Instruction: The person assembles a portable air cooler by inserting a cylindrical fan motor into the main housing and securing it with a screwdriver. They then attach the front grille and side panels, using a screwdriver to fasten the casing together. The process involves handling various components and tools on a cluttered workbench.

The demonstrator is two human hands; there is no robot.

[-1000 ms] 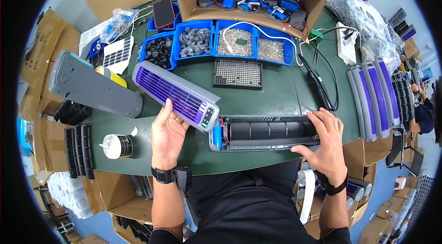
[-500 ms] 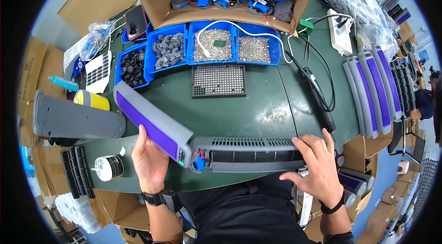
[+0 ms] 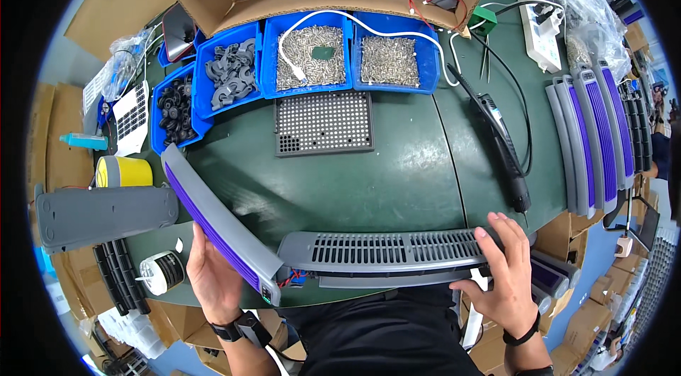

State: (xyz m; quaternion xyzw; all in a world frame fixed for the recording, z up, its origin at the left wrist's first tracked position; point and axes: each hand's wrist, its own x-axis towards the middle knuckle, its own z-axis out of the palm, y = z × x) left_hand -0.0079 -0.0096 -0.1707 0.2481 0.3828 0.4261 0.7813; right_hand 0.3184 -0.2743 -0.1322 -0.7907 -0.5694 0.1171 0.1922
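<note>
My left hand [image 3: 215, 278] is closed round the lower part of a long grey panel [image 3: 221, 223] with a purple strip. That panel stands tilted, its far end up and to the left. Beside it lies a grey slotted housing [image 3: 383, 250], stretching along the table's front edge. Between the two parts, red wires [image 3: 289, 279] and a bit of blue show at their near ends. My right hand [image 3: 507, 273] grips the housing's right end, fingertips on the upper edge and thumb below; the other fingers are spread.
Blue bins of screws [image 3: 389, 62], grey clips [image 3: 230, 74] and black round parts [image 3: 176, 110] line the back, below a cardboard box [image 3: 298, 10]. A perforated tray [image 3: 324, 124] sits mid-table. An electric screwdriver [image 3: 502, 152] lies right, near finished-looking purple panels [image 3: 592, 138]. A white jar [image 3: 162, 273] stands left.
The housing has rolled so its slotted face shows more and its dark inside less. The purple-striped panel has turned more edge-on and shifted left and down. The whole view has shifted slightly.
</note>
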